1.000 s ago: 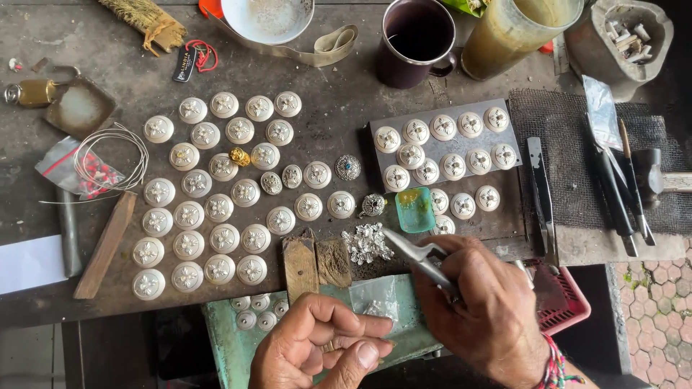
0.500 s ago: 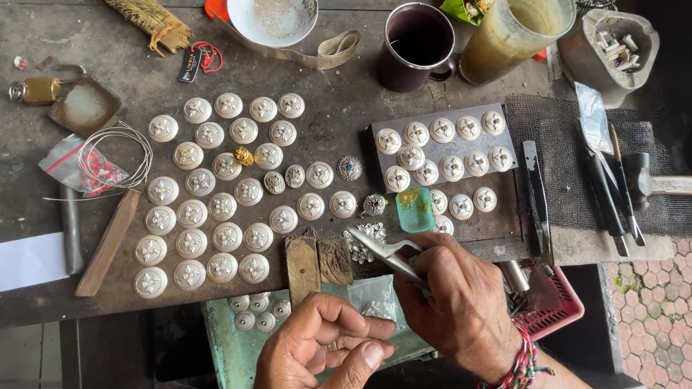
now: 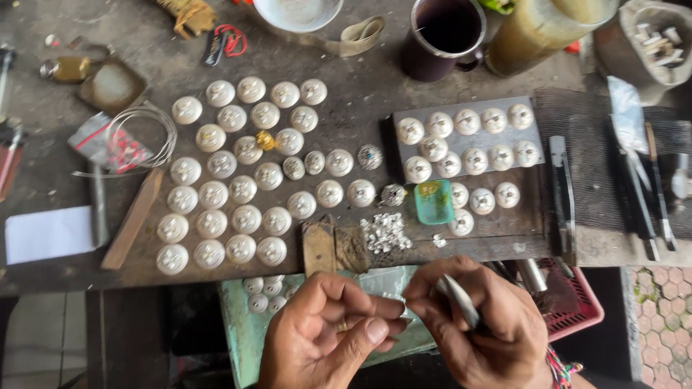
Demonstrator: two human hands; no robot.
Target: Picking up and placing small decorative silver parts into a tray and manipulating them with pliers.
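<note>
The right hand [image 3: 479, 328] pinches a pair of slim silver metal tweezers [image 3: 460, 301] between thumb and fingers, the shaft slanting up and away from the palm, its tips hidden behind the fingertips. The left hand [image 3: 324, 335] curls toward it, thumb and forefinger closed together just beside the right fingertips; whatever small piece sits between them is too tiny to make out, so I cannot tell what the left hand grips. Both hands meet low over a pale green tray [image 3: 241, 328] that juts out below the bench edge, likely so that any dropped piece lands there. A few round silver-white domed buttons [image 3: 263, 292] lie in that tray.

On the dark worn wooden bench [image 3: 360, 94], many more domed discs [image 3: 238, 191] lie in loose rows to the left, and another set rests on a grey metal plate [image 3: 530, 148]. A heap of tiny silver fragments [image 3: 386, 232] lies near the bench edge, close to the hands, beside a small teal dish [image 3: 433, 201]. A dark mug [image 3: 445, 32] stands at the back.
</note>
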